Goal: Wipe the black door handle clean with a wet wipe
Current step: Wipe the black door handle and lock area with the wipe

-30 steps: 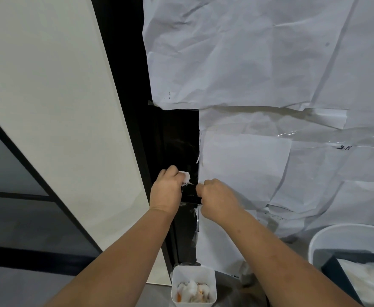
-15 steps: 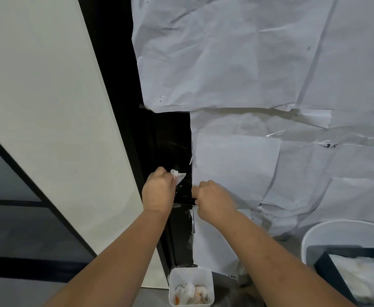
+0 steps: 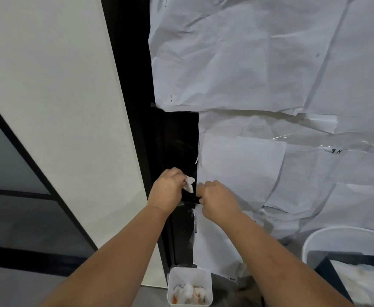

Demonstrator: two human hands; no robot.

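Head view: both forearms reach up to a dark door, hands side by side.
Left hand (image 3: 167, 190): fingers curled round a crumpled white wet wipe (image 3: 189, 183), which sticks out at the thumb side against the door.
Right hand (image 3: 218, 199): fingers curled over the right end of the black door handle (image 3: 189, 198).
Handle: glossy black, a short horizontal bar between the two hands; most of it is hidden.
Door: black panel (image 3: 177, 147), largely covered by creased white paper sheets (image 3: 248, 63) taped on.
Below: small white plastic tub (image 3: 190, 286) holding used wipes; large white bucket (image 3: 336, 238) at lower right.
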